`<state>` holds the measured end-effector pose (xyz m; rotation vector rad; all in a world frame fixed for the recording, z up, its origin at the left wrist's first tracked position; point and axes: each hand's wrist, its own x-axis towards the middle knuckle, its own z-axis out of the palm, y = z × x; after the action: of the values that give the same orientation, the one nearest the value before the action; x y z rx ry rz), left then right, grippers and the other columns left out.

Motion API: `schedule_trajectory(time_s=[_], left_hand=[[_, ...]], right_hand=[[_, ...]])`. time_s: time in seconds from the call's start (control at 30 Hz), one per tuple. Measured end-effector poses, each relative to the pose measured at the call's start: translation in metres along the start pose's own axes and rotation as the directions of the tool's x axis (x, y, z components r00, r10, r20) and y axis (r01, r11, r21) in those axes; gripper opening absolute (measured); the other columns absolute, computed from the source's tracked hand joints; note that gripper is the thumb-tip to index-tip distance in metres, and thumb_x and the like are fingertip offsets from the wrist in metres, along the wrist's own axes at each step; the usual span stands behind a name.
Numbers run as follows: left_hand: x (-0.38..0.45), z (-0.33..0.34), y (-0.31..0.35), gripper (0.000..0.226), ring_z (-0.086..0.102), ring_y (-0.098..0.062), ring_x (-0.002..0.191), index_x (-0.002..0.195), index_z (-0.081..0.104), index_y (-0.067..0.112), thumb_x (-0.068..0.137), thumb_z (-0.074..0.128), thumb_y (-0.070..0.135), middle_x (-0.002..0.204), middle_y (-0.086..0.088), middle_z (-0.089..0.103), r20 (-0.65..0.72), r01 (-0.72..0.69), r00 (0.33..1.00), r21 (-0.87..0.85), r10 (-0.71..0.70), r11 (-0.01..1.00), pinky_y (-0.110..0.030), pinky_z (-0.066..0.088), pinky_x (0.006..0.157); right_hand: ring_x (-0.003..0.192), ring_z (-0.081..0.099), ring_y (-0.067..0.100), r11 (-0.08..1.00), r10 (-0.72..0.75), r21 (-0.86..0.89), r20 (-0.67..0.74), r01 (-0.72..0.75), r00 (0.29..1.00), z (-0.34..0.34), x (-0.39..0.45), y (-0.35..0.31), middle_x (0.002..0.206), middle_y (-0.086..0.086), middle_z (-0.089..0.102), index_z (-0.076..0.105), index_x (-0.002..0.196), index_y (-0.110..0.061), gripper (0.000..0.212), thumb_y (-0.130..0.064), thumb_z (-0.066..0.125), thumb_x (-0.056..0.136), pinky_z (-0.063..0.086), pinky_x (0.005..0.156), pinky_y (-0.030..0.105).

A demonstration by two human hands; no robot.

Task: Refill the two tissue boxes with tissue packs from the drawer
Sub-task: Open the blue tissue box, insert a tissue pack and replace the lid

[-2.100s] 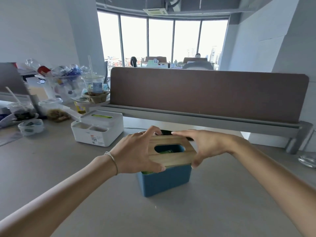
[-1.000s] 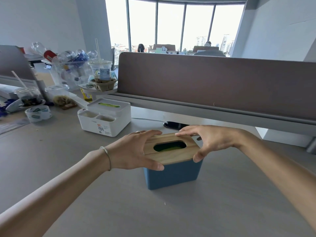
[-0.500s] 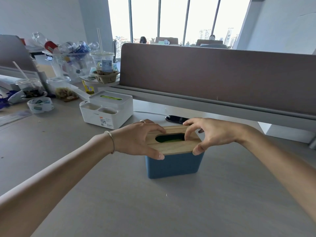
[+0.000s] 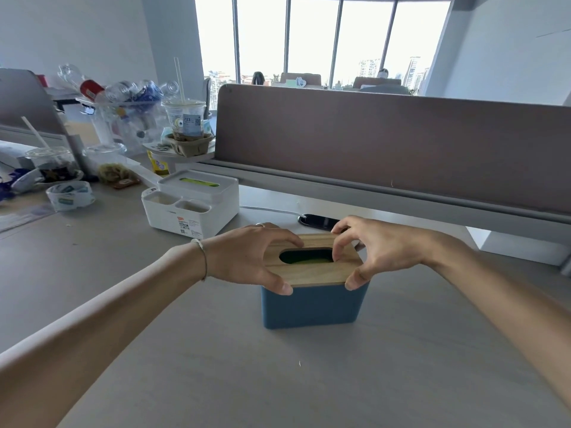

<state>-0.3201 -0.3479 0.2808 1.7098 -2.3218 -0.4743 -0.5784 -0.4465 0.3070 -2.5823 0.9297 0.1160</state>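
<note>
- Wooden lid (image 4: 312,271) sits level on the blue box (image 4: 312,307); both hands frame it, probably to seat it squarely over the green pack (image 4: 304,260) visible through the slot.
- Left hand (image 4: 250,257) is spread, thumb on the near edge, fingers across the far side.
- Right hand (image 4: 378,250) clamps the right end, one fingertip curled at the slot rim.
- Both forearms reach forward, wrists low over the desk (image 4: 216,366).
- White box (image 4: 191,205) stands well apart to the left, green showing in its slot.
</note>
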Motion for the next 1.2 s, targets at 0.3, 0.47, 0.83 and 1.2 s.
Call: schedule_trajectory(time_s=[0.3,0.47,0.83,1.2], left_hand=[[0.002,0.018,-0.01,0.057,0.042,-0.007,0.126,0.12,0.061,0.046,0.067,0.073,0.062,0.137,0.013,0.042,-0.037,-0.022,0.999,-0.129,0.017,0.991,-0.015,0.032,0.082],[0.001,0.011,-0.007,0.039,0.046,-0.014,0.126,0.101,0.065,0.038,0.069,0.077,0.059,0.141,0.012,0.039,0.033,0.029,0.999,-0.17,-0.024,0.985,-0.022,0.036,0.084],[-0.004,-0.013,0.009,0.05,0.037,-0.011,0.142,0.116,0.07,0.033,0.075,0.081,0.058,0.157,0.011,0.034,0.106,0.052,0.992,0.078,-0.061,0.996,-0.028,0.029,0.114],[-0.002,-0.016,0.012,0.05,0.034,-0.013,0.144,0.116,0.07,0.031,0.074,0.082,0.056,0.157,0.008,0.036,0.064,0.036,0.997,0.09,-0.041,0.995,-0.03,0.027,0.117]], right_hand=[[0.119,0.051,0.014,0.998,-0.01,0.059,-0.034,0.012,0.999,0.013,0.001,0.012,0.142,-0.018,0.031,0.066,0.099,-0.046,0.043,-0.058,0.082,0.061,0.047,0.101,0.039],[0.128,0.04,0.008,0.993,0.009,0.121,-0.032,-0.005,0.999,0.011,-0.006,0.008,0.144,-0.019,0.032,0.067,0.102,-0.045,0.04,-0.055,0.085,0.067,0.04,0.1,0.029],[0.132,0.036,0.006,0.999,0.02,0.031,-0.052,-0.019,0.998,0.014,-0.017,-0.008,0.153,-0.019,0.03,0.065,0.103,-0.039,0.042,-0.056,0.083,0.069,0.033,0.102,0.028],[0.139,0.033,0.006,0.999,0.02,0.045,-0.093,-0.016,0.995,0.012,-0.017,-0.007,0.157,-0.019,0.029,0.067,0.102,-0.038,0.042,-0.053,0.086,0.068,0.031,0.1,0.026]])
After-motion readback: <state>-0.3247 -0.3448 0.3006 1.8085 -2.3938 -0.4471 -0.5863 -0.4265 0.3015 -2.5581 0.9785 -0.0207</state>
